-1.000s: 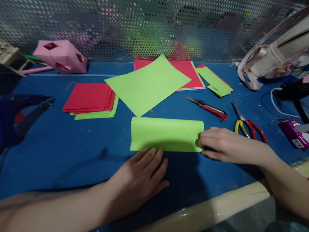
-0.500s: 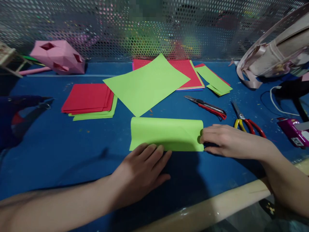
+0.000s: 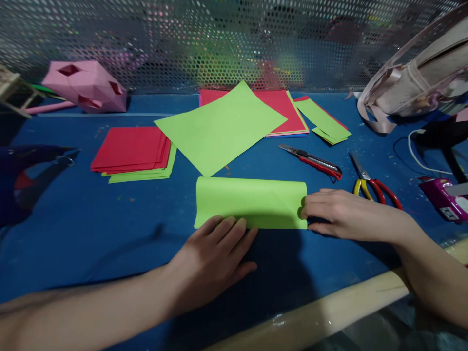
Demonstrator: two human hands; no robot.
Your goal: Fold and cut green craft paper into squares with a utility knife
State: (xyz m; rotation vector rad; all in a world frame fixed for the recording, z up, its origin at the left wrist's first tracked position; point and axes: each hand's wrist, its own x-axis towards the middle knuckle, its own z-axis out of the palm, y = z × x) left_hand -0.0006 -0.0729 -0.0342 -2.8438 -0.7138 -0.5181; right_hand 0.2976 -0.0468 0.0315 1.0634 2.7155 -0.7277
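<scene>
In front of me lies a bright green sheet of paper [image 3: 252, 197], bent over on itself with its rounded fold on the far side. Fingers stretched, my left hand [image 3: 219, 253] presses its fingertips on the sheet's near edge. My right hand [image 3: 329, 212] is at the right end, its fingers bent around the sheet's edge; the fingertips are partly hidden. Beyond the folded sheet, a flat green sheet [image 3: 223, 129] lies askew over a stack of coloured paper [image 3: 274, 109] with red on top.
On the blue table [image 3: 120, 234] stand red and green cut sheets [image 3: 131, 148], a utility knife [image 3: 310, 162], scissors [image 3: 367, 180], narrow paper strips [image 3: 323, 119] and a dark blue glue gun [image 3: 29, 170]. A pink paper model [image 3: 86, 85] and a pale bag [image 3: 420, 83] sit near the mesh panel [image 3: 164, 44].
</scene>
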